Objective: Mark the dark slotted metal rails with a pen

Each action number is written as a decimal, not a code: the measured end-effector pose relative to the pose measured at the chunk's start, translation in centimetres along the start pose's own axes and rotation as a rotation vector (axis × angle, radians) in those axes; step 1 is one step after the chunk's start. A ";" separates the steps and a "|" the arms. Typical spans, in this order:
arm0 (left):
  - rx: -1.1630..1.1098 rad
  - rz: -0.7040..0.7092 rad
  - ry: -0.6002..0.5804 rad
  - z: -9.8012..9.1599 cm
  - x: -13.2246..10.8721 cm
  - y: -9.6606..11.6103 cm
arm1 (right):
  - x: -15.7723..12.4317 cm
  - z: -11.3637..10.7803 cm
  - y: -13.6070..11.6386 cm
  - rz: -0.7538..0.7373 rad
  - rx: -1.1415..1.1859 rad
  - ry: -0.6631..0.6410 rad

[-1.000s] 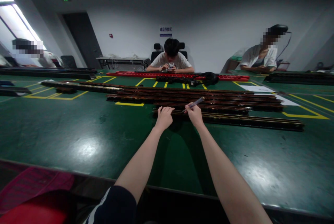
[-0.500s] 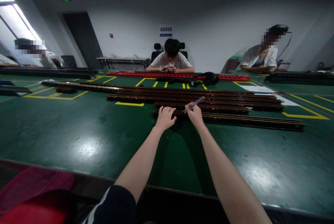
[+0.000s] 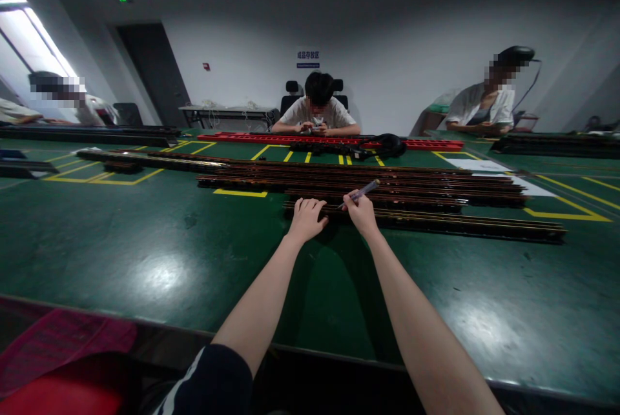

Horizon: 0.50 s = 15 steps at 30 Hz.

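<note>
My right hand [image 3: 360,213] is closed round a marker pen [image 3: 367,190] with a pale barrel, held tilted. Its tip points down at a long dark strip [image 3: 450,224] with thin gold-coloured edges, which lies lengthwise across the green table. Over the strip's left part my left hand [image 3: 309,219] is closed, fingers bent across the top and thumb on the near side. Just behind lies a bundle of similar long dark strips [image 3: 339,176] with reddish-brown edges. Whether the pen tip touches the strip is too small to tell.
Yellow tape lines mark the green table [image 3: 217,260]. Farther back lie a red slatted rail [image 3: 431,143] and a coil of black cable [image 3: 387,144]. White sheets [image 3: 527,184] lie behind the bundle's right end. Co-workers sit opposite, one [image 3: 329,111] straight ahead.
</note>
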<state>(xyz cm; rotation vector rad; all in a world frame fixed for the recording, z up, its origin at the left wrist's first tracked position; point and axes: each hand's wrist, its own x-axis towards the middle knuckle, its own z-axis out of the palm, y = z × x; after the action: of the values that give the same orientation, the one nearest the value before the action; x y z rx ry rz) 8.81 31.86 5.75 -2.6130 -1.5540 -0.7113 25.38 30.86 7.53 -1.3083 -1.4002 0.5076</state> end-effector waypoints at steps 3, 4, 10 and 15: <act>-0.004 0.002 0.004 0.0 0.0 0.0 | 0.0 0.0 0.1 -0.008 -0.004 0.007; -0.001 0.000 0.005 -0.1 0.0 0.1 | 0.0 0.0 0.1 -0.008 -0.006 0.007; 0.050 -0.001 0.023 0.0 0.0 0.2 | 0.0 0.1 0.1 -0.032 -0.026 0.016; 0.078 0.009 0.044 0.2 0.0 0.2 | 0.0 0.3 0.1 -0.057 -0.046 0.037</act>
<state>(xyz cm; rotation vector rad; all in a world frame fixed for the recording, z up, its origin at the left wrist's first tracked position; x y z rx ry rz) 9.04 31.75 5.62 -2.5293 -1.5246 -0.6883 25.19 31.05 7.33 -1.3042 -1.4220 0.4130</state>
